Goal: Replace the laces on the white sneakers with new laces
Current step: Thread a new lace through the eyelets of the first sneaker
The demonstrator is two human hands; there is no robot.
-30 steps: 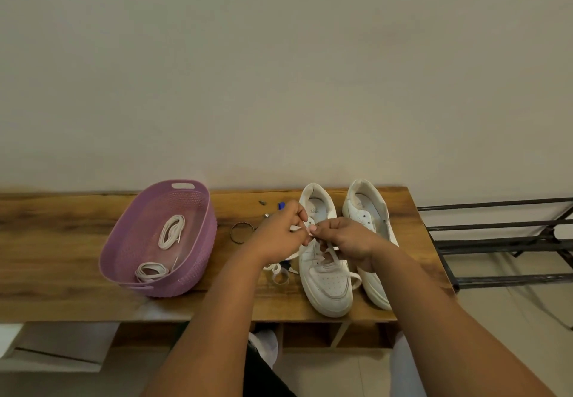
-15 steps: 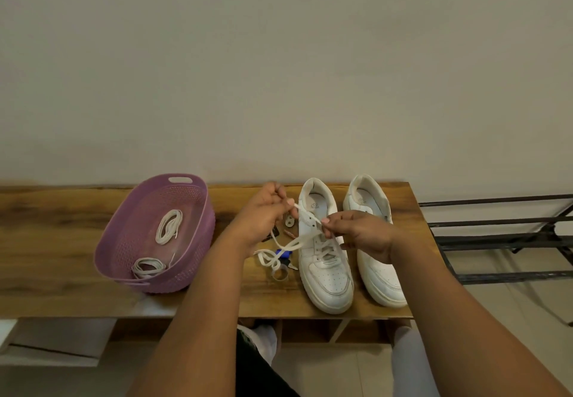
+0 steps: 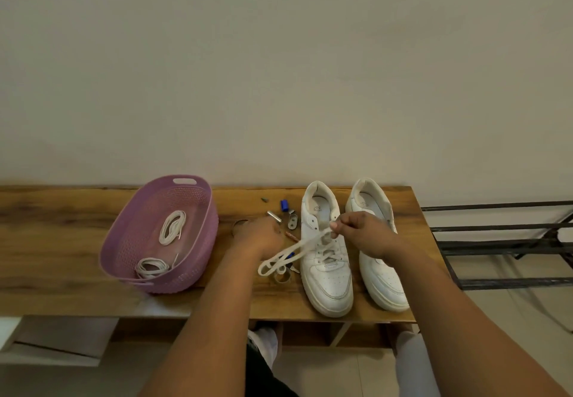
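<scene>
Two white sneakers stand side by side on the wooden table [image 3: 62, 241], toes toward me. My right hand [image 3: 364, 235] pinches a white lace [image 3: 294, 249] above the left sneaker [image 3: 328, 288]. From there the lace trails down and to the left, ending in a loop on the table. The lower eyelets of that sneaker are still threaded. The right sneaker [image 3: 384, 282] is partly hidden behind my right hand. My left hand [image 3: 257, 238] is blurred, low over the table just left of the lace, and its grip is unclear. Two coiled white laces [image 3: 172, 226] lie in the purple basket [image 3: 186, 278].
Small items lie between the basket and the shoes: a blue cap [image 3: 284, 205], a metal tube [image 3: 274, 216], a metal ring [image 3: 283, 277] and other bits. A dark metal rack [image 3: 496, 241] stands right of the table. A plain wall rises behind.
My left hand has dropped from above the shoe down and left toward the table. The lace now hangs from my right hand, and its loop has slid left.
</scene>
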